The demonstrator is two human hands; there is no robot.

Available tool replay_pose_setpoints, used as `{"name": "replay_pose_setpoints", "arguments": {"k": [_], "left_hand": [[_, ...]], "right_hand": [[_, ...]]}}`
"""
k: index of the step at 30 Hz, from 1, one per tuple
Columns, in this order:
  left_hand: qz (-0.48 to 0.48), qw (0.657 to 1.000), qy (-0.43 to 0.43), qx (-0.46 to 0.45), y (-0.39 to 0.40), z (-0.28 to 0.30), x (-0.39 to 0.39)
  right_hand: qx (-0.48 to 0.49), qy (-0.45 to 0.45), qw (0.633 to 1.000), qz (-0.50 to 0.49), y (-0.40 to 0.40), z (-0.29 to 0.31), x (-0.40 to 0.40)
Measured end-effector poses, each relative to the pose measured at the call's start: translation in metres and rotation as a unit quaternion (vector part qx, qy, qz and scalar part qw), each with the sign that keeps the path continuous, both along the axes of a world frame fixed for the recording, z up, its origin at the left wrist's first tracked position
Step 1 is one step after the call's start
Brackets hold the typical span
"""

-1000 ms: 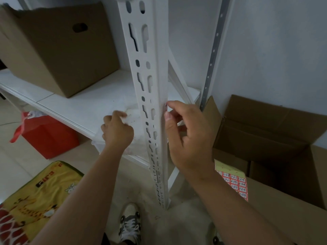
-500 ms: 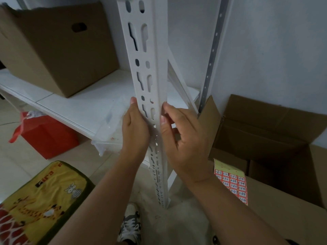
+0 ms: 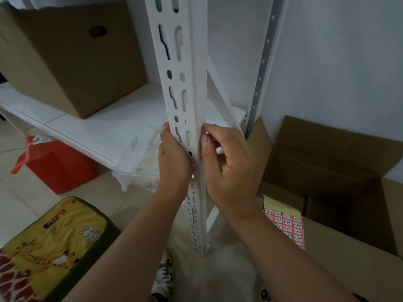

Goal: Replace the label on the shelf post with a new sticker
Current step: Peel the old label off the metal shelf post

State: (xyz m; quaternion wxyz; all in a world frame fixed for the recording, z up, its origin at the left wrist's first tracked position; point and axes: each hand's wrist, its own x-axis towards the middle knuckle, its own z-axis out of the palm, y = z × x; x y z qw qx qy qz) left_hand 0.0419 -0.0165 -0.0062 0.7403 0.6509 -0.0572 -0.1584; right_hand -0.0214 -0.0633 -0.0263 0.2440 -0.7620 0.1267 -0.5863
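Shelf post (image 3: 185, 88): white slotted upright, running from 12 o'clock down to 6 o'clock through mid-frame, flanked by 2 hands at the centre.
Left hand (image 3: 173, 162): laid flat along the post's 9 o'clock edge, fingers straight and pointing to 12 o'clock, bracing the metal, gripping nothing.
Right hand (image 3: 226, 168): at the post's 3 o'clock edge, thumb and forefinger tip brought together at the corner, apparently pinching or picking at something thin there; too small to tell whether old label or new sticker.
Label: not plainly visible on the post; judged to sit under the right fingertips (image 3: 205, 139), on the face turned away from the camera.
Sticker sheet (image 3: 285, 223): red-and-white numbered squares on yellow backing, lying on a cardboard box flap (image 3: 349, 258) at 4 o'clock, well apart from both hands.
Surroundings: closed brown box (image 3: 72, 62) on the white shelf (image 3: 98, 129) at 10 o'clock; clear plastic container (image 3: 139, 162) just beside the left hand; red bag (image 3: 56, 164) at 9 o'clock; yellow cartoon cushion (image 3: 50, 243) at 7 o'clock.
Step in hand: likely working an edge at the post corner.
Risk: label tearing and leaving residue if pulled fast or at a steep angle; fingertips slipping along the sheet-metal edge or slots; new sticker creasing over the corner if pressed unevenly.
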Motion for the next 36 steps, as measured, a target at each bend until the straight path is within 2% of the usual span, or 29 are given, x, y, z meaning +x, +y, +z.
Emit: {"name": "replay_pose_setpoints", "arguments": {"k": [20, 22, 27, 36], "left_hand": [[0.039, 0.999, -0.023, -0.026, -0.006, -0.004, -0.002], [0.034, 0.999, -0.030, -0.016, -0.005, -0.004, -0.003], [0.029, 0.999, -0.020, -0.009, -0.003, -0.002, -0.002], [0.048, 0.999, -0.007, -0.022, -0.006, -0.002, -0.004]], "right_hand": [[-0.019, -0.012, 1.000, -0.021, 0.002, -0.002, 0.007], [0.016, -0.012, 1.000, 0.008, 0.002, 0.000, 0.005], [0.230, 0.002, 0.965, 0.126, 0.007, 0.013, 0.002], [0.366, -0.006, 0.903, 0.225, 0.007, 0.027, 0.001]]}}
